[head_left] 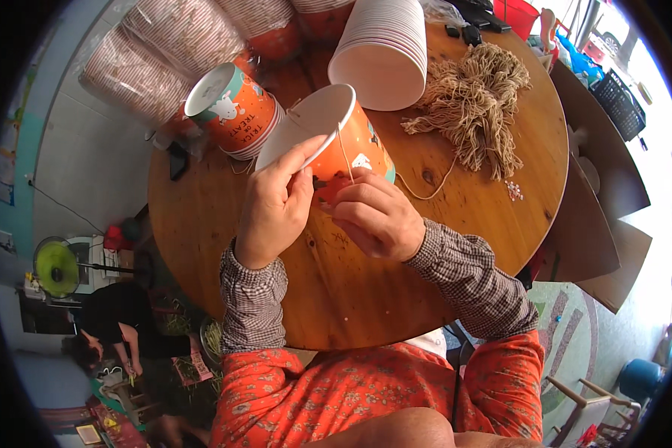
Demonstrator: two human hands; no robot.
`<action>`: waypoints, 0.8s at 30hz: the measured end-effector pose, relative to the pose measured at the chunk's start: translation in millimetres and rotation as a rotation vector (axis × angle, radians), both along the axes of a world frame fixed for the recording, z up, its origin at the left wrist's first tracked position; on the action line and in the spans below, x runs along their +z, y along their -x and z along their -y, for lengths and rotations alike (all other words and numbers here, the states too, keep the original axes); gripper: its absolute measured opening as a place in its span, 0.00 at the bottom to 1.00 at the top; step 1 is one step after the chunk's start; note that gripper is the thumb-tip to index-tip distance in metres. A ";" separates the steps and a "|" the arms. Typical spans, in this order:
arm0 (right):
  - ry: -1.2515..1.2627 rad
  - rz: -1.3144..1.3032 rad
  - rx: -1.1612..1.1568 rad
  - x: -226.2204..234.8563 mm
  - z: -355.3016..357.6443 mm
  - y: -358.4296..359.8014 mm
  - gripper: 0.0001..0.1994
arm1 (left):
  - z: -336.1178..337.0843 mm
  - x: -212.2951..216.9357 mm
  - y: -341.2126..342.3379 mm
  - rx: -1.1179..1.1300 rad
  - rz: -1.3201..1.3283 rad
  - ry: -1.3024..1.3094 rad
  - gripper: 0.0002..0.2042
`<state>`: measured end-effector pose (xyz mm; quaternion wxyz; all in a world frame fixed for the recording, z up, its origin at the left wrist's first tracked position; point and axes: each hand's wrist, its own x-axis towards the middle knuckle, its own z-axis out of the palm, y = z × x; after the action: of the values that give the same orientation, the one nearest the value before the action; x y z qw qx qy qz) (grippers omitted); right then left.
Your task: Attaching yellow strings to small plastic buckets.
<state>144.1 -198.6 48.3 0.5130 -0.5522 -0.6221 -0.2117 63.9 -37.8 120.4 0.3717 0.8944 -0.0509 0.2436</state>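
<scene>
An orange paper bucket (367,145) with a white inside and printed figures lies tilted between my hands above the table. My left hand (272,205) grips its white rim, thumb outside and fingers over the edge. A thin beige cord (345,153) hangs over the rim and down the orange side. My right hand (377,215) pinches that cord close to the bucket's wall. Another bit of cord pokes out on the rim's far side. Beyond my left hand, a short stack of similar orange buckets (240,112) lies on its side with strings at its rims.
The round wooden table (425,276) holds a stack of white buckets (384,63), a heap of beige cords (485,104), and small pale bits (514,191). Plastic-wrapped bucket stacks (138,75) stand far left. Cardboard (582,231) is at right. A person (116,321) bends down at lower left.
</scene>
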 end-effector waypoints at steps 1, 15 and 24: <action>0.000 0.001 0.001 0.6 -0.4 -0.5 0.12 | -0.7 0.0 0.5 -0.063 -0.015 0.033 0.15; -0.006 -0.002 -0.024 -0.3 -1.3 1.0 0.12 | 9.2 -7.6 0.3 -0.082 -0.118 0.269 0.19; -0.031 0.013 -0.010 1.8 0.5 1.4 0.12 | 15.9 -12.0 -2.7 -0.051 -0.042 0.106 0.16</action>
<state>142.7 -199.1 50.1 0.5163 -0.5459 -0.6194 -0.2275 66.6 -53.7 108.4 0.4255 0.8768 -0.0531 0.2176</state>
